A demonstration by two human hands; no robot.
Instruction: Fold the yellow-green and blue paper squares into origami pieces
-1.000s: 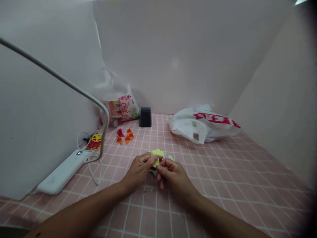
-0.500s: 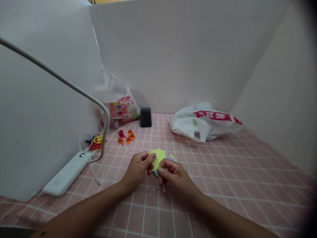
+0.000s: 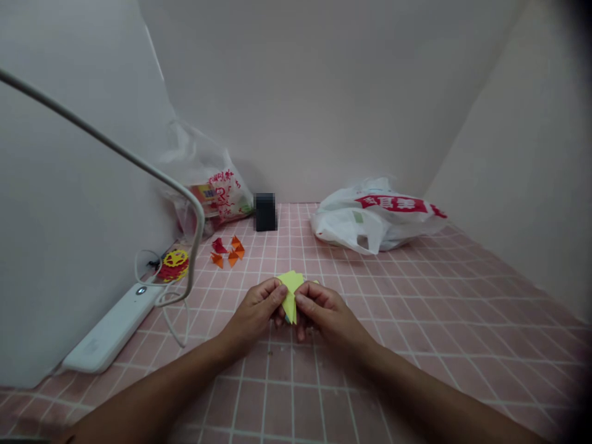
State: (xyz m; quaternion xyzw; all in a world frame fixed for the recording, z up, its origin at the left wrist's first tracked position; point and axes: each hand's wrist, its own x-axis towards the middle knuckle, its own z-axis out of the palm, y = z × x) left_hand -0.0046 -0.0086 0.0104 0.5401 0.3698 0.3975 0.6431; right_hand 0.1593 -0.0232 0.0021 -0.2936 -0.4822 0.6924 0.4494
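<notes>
A piece of yellow paper [image 3: 290, 297], partly folded, is between my hands near the middle of the table. Its lower end narrows to points. My left hand [image 3: 264, 303] pinches its left edge, thumb on top. From the other side, my right hand [image 3: 322, 306] grips the right edge between thumb and finger. Behind and under the hands, more coloured paper shows only in small bits, mostly hidden. Beyond the left hand lie several folded orange paper pieces [image 3: 233, 258] and a red folded piece [image 3: 219, 246].
Red and yellow cut-outs [image 3: 174, 262] lie at the left beside a white power strip [image 3: 108, 330]. A grey cable [image 3: 134, 165] arcs across the left side. A filled plastic bag [image 3: 226, 194], a dark box [image 3: 265, 213] and a white bag [image 3: 379, 216] stand along the back wall.
The yellow paper has gone from a wide, flatter shape to a narrower one with its right side folded in. My right hand has moved up slightly. The view has shifted a little.
</notes>
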